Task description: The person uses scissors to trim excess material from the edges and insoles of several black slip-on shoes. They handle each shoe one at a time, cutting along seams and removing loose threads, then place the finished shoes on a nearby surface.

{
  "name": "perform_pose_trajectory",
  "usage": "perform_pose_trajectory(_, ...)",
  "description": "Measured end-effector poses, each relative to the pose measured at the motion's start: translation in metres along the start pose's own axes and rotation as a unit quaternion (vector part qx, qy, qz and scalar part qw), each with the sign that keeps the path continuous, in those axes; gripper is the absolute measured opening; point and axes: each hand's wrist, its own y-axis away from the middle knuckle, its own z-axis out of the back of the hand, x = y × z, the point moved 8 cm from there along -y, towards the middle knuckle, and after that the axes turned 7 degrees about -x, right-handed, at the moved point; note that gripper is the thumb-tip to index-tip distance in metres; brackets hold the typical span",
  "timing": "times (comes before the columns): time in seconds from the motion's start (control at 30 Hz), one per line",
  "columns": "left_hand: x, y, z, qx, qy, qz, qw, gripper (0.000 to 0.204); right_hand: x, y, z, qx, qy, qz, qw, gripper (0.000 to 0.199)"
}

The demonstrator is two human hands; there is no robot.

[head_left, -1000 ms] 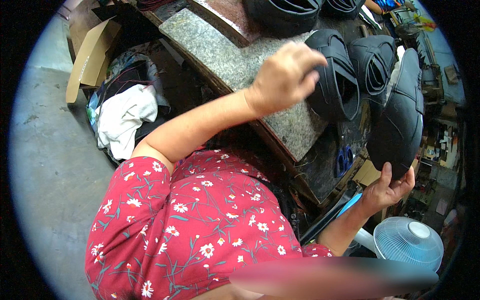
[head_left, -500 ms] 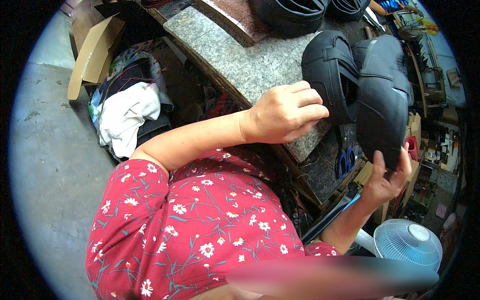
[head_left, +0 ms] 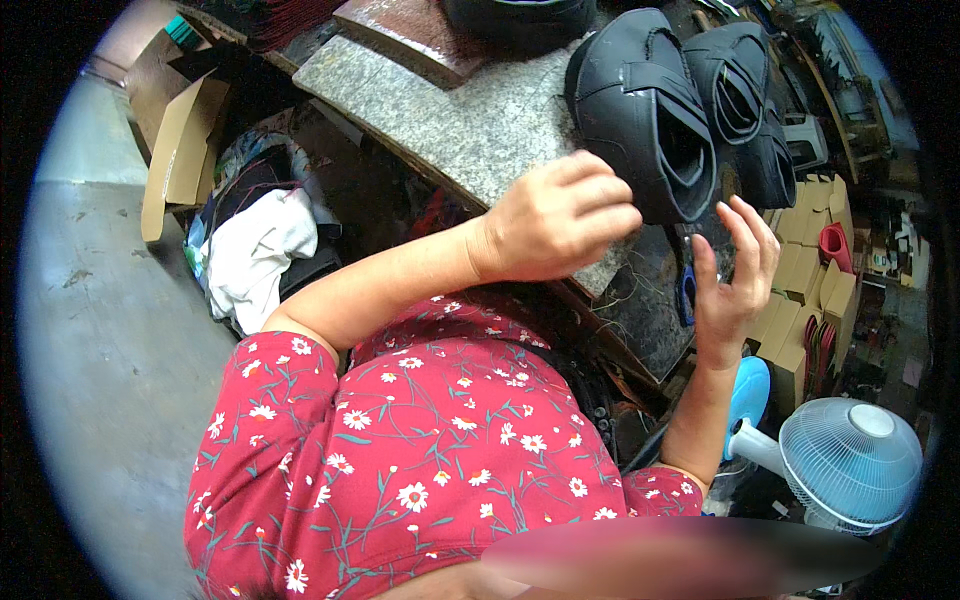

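A black strapped shoe point(head_left: 640, 130) stands on the workbench with its opening facing me. My left hand point(head_left: 568, 218) is closed beside its heel, fingers curled in; whatever they may hold is hidden. Just below that heel, my right hand point(head_left: 735, 285) is open, with thumb and fingers apart and nothing between them. Farther right sit a second black shoe point(head_left: 735, 90) and another black shoe point(head_left: 768, 165), partly covered. Between my hands, a blue-handled tool point(head_left: 686, 297) lies on the dark bench top, mostly hidden by the right hand.
A speckled stone slab point(head_left: 430, 105) covers the bench's left part, with a brown block point(head_left: 415, 35) and more black footwear point(head_left: 520, 22) at the back. Cardboard boxes point(head_left: 790, 340) and a blue fan point(head_left: 850, 460) stand right. A white cloth point(head_left: 260, 250) and open carton point(head_left: 183, 150) are left.
My right hand has let go of the black shoe it was holding up and moved slightly left and up. My left hand stays closed near the other shoe. The whole view has shifted somewhat.
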Motion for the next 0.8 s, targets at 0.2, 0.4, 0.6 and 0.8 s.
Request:
perform_pose_trajectory(0.2, -0.019, -0.028, -0.05, 0.129, -0.123, -0.026, 0.984, 0.066, -0.027, 0.023, 0.014, 0.02, -0.004, -0.078, 0.997, 0.028)
perform_pose_trajectory(0.4, 0.015, -0.037, -0.007, 0.028, -0.014, 0.023, 0.999, 0.03, -0.042, 0.06, 0.024, 0.037, -0.006, -0.136, 0.99, 0.022)
perform_pose_trajectory(0.6, 0.053, -0.006, 0.059, -0.018, 0.088, 0.211, 0.973, 0.024, -0.078, 0.104, 0.003, 0.111, 0.031, -0.198, 0.973, 0.03)
perform_pose_trajectory(0.8, 0.061, 0.017, 0.069, -0.033, 0.184, 0.401, 0.897, 0.02, -0.088, 0.111, -0.016, 0.152, 0.064, -0.213, 0.963, 0.035)
